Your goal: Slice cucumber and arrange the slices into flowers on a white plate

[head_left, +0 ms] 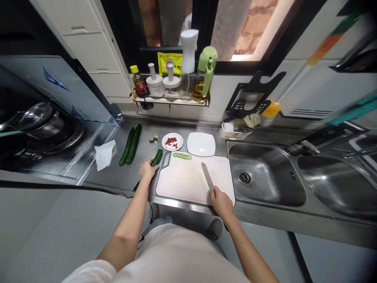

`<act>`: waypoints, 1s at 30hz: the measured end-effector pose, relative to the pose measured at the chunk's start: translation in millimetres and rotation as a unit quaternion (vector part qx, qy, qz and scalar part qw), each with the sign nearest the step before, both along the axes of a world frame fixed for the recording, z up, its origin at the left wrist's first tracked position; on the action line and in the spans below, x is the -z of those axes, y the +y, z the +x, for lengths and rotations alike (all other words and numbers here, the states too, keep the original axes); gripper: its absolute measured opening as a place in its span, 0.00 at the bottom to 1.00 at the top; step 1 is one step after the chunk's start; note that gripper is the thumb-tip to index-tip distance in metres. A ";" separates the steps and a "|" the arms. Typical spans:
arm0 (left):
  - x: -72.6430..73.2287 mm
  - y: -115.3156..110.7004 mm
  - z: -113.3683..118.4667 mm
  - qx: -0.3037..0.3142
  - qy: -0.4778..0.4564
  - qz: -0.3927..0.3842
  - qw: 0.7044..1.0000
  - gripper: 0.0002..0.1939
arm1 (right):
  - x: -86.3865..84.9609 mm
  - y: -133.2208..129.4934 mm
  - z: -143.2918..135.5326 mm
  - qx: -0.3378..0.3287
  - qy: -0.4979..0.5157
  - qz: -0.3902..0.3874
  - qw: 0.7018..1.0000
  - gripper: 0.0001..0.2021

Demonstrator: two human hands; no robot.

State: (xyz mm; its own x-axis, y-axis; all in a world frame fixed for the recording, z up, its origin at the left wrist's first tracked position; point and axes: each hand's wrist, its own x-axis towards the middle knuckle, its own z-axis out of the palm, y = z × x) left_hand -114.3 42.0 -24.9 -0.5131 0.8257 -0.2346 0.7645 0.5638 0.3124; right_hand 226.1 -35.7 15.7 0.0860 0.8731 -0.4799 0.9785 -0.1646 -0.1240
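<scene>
My left hand (pixel 148 170) is closed round a cut piece of cucumber (pixel 157 157), just left of the white cutting board (pixel 176 182). In my right hand (pixel 221 202) is a knife (pixel 207 176), its blade over the right half of the board and pointing away from me. A short row of cucumber slices (pixel 182 156) lies along the board's far edge. Two whole cucumbers (pixel 131 144) rest side by side on the steel counter to the left. Behind the board stand a round plate (pixel 166 147) with chopped red pieces and a white square plate (pixel 201 144).
To the right is a steel double sink (pixel 265 173). A wall rack (pixel 173 101) holds seasoning jars and oil bottles. Some small green and white pieces (pixel 154 138) lie near the plates. A white paper towel (pixel 105 155) lies beside the stove (pixel 55 133) at left.
</scene>
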 end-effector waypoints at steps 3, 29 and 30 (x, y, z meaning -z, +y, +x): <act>4.1 2.1 -0.5 0.008 0.009 -0.009 1.000 0.27 | 0.7 -0.3 0.0 0.002 0.000 -0.002 1.000 0.18; 5.8 56.1 142.7 0.285 -0.021 0.094 0.954 0.17 | -0.9 4.9 -2.8 -0.002 0.005 -0.022 1.000 0.18; 6.7 59.2 143.8 0.287 -0.014 0.089 0.954 0.17 | -0.8 4.8 -2.8 -0.001 0.004 -0.022 1.000 0.18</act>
